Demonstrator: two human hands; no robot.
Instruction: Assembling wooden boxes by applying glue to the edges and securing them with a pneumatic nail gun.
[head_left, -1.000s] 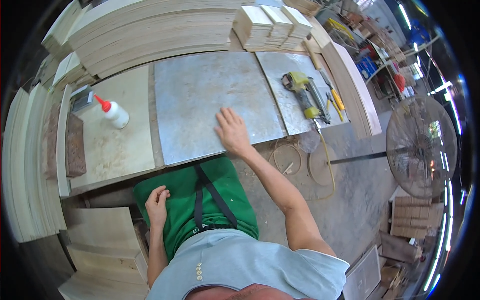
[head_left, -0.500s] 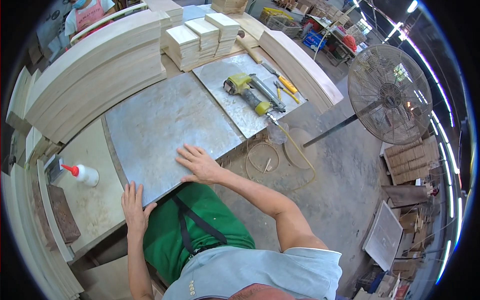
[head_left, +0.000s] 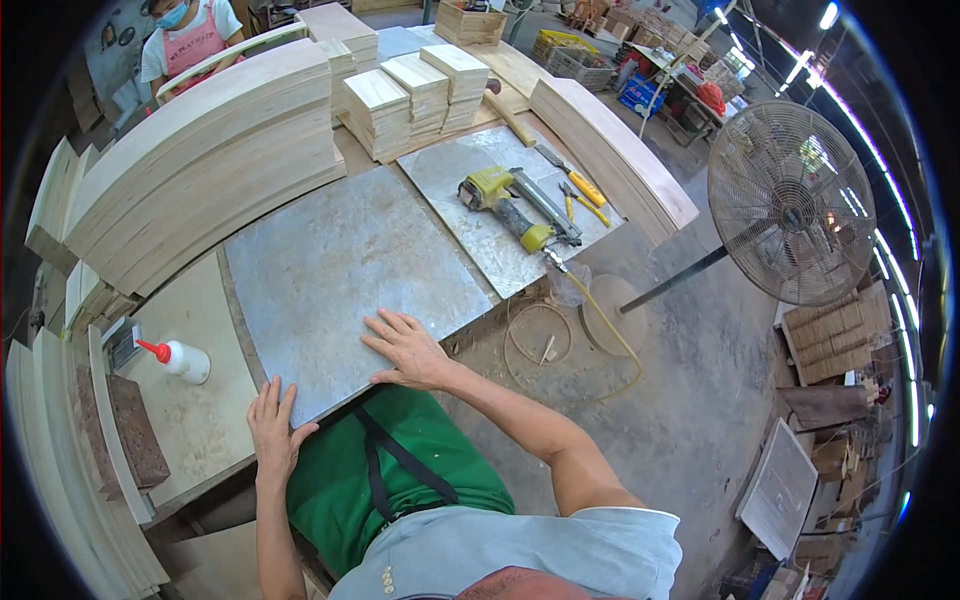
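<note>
Both hands rest flat on a grey metal sheet (head_left: 330,260) that covers the middle of the bench. My left hand (head_left: 274,425) lies over its near left corner, fingers stretched and holding nothing. On the near edge further right, my right hand (head_left: 408,350) presses palm down with fingers apart and nothing in them. A white glue bottle (head_left: 186,362) with a red nozzle stands on the pale board left of my left hand. Beyond my right hand, a yellow-green nail gun (head_left: 515,208) lies on a second metal plate (head_left: 440,160), its yellow hose hanging off the edge.
Tall stacks of curved wooden boards (head_left: 215,150) line the back left. Short wood blocks (head_left: 415,95) are piled behind the plates. A hammer (head_left: 512,115), a chisel (head_left: 572,178) and pliers (head_left: 585,205) lie near the nail gun. A standing fan (head_left: 790,205) is at right; a person (head_left: 190,45) works beyond the boards.
The whole view has shifted slightly, so the bench appears a little lower and further right. Both hands stay in place on the metal sheet. More of the other person shows.
</note>
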